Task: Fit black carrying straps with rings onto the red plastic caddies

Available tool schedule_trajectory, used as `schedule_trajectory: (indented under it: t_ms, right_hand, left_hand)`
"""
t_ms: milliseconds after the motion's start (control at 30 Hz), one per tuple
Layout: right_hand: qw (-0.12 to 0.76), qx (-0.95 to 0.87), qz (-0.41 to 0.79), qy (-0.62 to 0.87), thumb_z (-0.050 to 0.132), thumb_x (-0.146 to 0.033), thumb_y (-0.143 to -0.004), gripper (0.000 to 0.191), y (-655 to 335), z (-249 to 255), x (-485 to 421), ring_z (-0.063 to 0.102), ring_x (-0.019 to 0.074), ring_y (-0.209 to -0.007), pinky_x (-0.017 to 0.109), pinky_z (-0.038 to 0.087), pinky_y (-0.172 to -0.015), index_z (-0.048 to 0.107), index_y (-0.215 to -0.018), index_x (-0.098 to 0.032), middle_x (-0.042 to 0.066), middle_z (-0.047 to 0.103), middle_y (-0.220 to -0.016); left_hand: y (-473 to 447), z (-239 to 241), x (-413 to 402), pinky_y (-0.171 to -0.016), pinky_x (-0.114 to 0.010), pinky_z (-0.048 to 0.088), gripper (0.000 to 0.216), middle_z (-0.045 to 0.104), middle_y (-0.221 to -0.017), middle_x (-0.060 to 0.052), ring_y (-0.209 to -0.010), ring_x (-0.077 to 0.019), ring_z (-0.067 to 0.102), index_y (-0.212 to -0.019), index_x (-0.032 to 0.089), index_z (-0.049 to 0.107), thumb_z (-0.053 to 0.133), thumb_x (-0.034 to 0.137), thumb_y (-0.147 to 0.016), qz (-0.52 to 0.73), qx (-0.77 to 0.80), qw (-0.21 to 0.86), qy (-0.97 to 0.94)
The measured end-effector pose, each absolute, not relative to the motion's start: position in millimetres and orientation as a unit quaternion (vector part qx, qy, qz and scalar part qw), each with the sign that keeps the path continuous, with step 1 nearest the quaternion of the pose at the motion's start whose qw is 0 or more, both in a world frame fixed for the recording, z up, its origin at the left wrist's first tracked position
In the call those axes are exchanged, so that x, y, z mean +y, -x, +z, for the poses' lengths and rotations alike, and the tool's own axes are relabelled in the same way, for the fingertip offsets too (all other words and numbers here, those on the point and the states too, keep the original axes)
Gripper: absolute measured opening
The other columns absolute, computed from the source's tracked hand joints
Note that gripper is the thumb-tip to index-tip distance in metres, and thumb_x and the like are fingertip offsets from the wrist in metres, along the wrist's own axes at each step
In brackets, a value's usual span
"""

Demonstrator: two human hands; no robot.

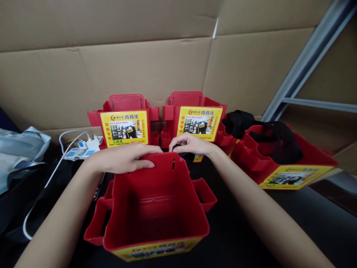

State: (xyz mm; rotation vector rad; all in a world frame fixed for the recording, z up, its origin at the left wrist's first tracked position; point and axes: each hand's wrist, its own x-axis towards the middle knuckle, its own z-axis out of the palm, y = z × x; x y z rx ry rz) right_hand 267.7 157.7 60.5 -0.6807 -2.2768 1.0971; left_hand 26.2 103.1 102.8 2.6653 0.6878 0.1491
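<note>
Hands (131, 158) @ frt bin's (150, 178) far edge

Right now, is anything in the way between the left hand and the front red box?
No, nothing visible is: the left hand's grip touches the front red box directly, with the thumb over its back edge.

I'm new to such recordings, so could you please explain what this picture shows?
A camera worn on a person's head took this; there is no machine. The person's bare left hand grips the near red box at its back edge; the right hand is at the same edge, its grip unclear. On the dark surface, a second box and a third box stand behind; a fourth box, with a black strap, is on the right. A power strip shows at left.
</note>
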Motion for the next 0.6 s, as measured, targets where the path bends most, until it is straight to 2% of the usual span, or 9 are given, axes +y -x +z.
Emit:
schedule_trajectory:
  t_ms: [300,467,600]
  right_hand:
    - [0.184,-0.845,0.446,0.231,0.061,-0.029,-0.074,0.016,-266.2,58.2,156.6,0.051,0.0075,-0.067,0.021,0.041,-0.064,0.063,-0.076,-0.014,-0.001,0.059,-0.073]
    - [0.194,-0.850,0.457,0.178,0.059,-0.028,-0.076,0.018,-264.2,57.6,158.4,0.053,0.0117,-0.083,0.026,0.041,-0.077,0.062,-0.081,-0.011,0.004,0.060,-0.088]
    - [0.209,-0.838,0.459,0.210,0.061,-0.028,-0.074,0.018,-264.8,55.0,159.6,0.053,0.0087,-0.069,0.023,0.041,-0.068,0.062,-0.080,-0.011,0.001,0.060,-0.075]
  left_hand:
    - [-26.5,103.6,102.3,-0.084,-0.027,0.041,0.025,0.058,-0.111,-0.003,-0.099,-0.0176,0.054,-0.110,0.022,0.052,0.043,0.021,-0.086,0.059,0.245,0.204,-0.946]
    - [-27.3,104.2,101.8,-0.085,-0.027,0.040,0.024,0.058,-0.110,-0.003,-0.098,-0.0166,0.054,-0.109,0.021,0.050,0.042,0.021,-0.087,0.047,0.251,0.200,-0.946]
    - [-28.1,104.2,101.4,-0.084,-0.026,0.040,0.022,0.058,-0.109,-0.002,-0.097,-0.0157,0.054,-0.108,0.021,0.050,0.042,0.021,-0.087,0.047,0.249,0.198,-0.947]
